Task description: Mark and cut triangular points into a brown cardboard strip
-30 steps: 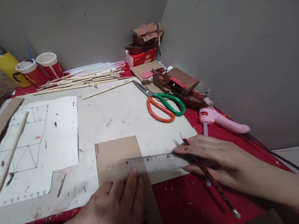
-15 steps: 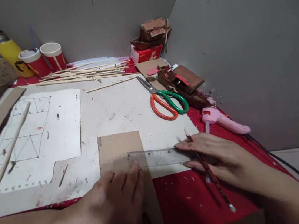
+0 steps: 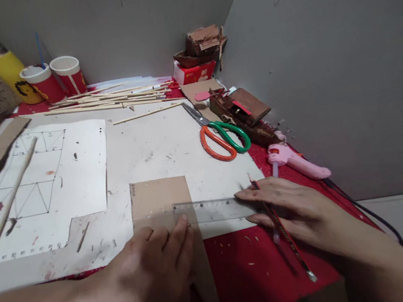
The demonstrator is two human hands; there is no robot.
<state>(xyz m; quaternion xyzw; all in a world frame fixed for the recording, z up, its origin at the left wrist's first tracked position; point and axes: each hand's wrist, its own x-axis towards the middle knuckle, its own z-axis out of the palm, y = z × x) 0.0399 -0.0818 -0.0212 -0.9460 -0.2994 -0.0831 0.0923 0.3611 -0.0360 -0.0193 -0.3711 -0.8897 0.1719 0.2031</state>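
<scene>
A clear plastic ruler (image 3: 210,209) lies across a strip of brown cardboard (image 3: 159,195), its right part reaching over the white sheet. My left hand (image 3: 161,263) presses the ruler's left end against the cardboard with its fingertips, fingers close together. At the ruler's other end, my right hand (image 3: 289,208) grips it between thumb and fingers. A red and black pencil (image 3: 288,239) is also tucked in the right hand, slanting with its point up and away. The cardboard's lower part has a notch cut in it and runs partly under my left hand.
Orange-and-green scissors (image 3: 218,138) lie beyond the ruler. A pink glue gun (image 3: 297,162) with a cable rests at right, near a brown model boat (image 3: 243,112). Thin wooden sticks (image 3: 114,101), red cups (image 3: 68,77) and a yellow bottle (image 3: 8,71) stand behind. Left is a drawn plan (image 3: 85,163).
The view has shifted slightly, so most things appear a little further left. Both hands keep their places on the ruler.
</scene>
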